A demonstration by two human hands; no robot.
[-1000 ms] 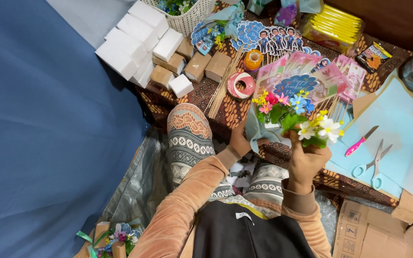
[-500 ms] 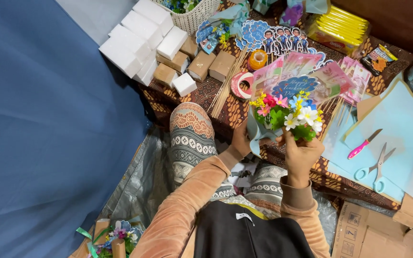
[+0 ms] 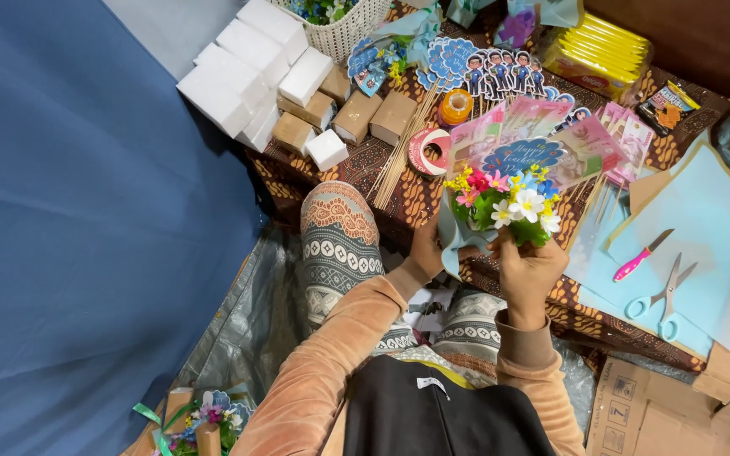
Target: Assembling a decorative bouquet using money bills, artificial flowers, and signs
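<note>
A small bouquet of artificial flowers [image 3: 504,203] in pink, yellow, white and blue sits in pale blue wrapping paper [image 3: 449,236], topped by a blue oval card and clear pink-edged cellophane. My left hand [image 3: 426,249] grips the paper at the bouquet's left side. My right hand [image 3: 530,270] clasps its base from the right. Both hands hold it above my patterned knees, at the edge of a low brown patterned table [image 3: 416,198].
White foam blocks [image 3: 251,72] and small brown boxes [image 3: 356,114] lie at the left. Wooden skewers [image 3: 403,143], tape rolls [image 3: 429,150], figure cutouts [image 3: 500,72], a yellow packet [image 3: 601,55]. Pink cutter [image 3: 642,255] and blue scissors [image 3: 665,300] rest on blue paper sheets. Cardboard box [image 3: 661,414] lower right.
The bouquet has shifted a little to the left and down with both hands still around it. Nothing else on the table has moved.
</note>
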